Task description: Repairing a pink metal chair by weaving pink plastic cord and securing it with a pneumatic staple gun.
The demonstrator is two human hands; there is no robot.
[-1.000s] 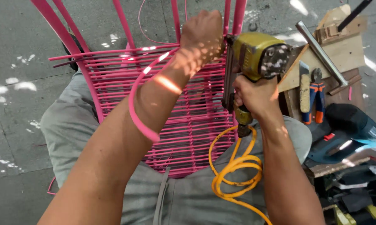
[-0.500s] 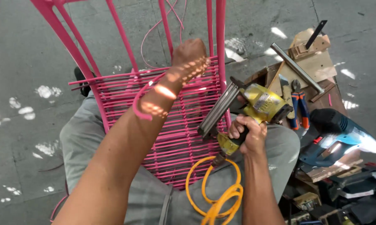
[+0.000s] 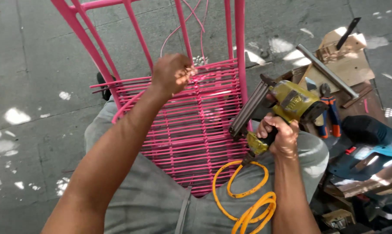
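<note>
Across the person's lap lies the pink metal chair frame (image 3: 241,52), its seat woven with pink plastic cord (image 3: 191,138), legs and rails pointing up and away toward the grey concrete floor (image 3: 39,78). Left hand (image 3: 173,73) is up at the far edge of the weave, fingers curled tight and pinching the cord right where it meets the rail, while a loose strand trails off above. Right hand (image 3: 279,135) is wrapped shut around the grip of the yellow-green pneumatic staple gun (image 3: 282,108), a coiled orange air hose (image 3: 248,203) dropping from its base onto the grey trousers.

Now the relation that matters: the gun's long dark magazine slants down-left to up-right, its lower end touching or just beside the right edge of the weave, close to the thick pink upright. The pinched cord sits up and to the left of the gun, so the left hand is on it and the right hand is well apart from that spot. The weave's strands run crosswise, left to right.

Off to the right: orange-handled pliers (image 3: 330,112), a blue power tool (image 3: 373,143), wooden blocks (image 3: 347,60).
</note>
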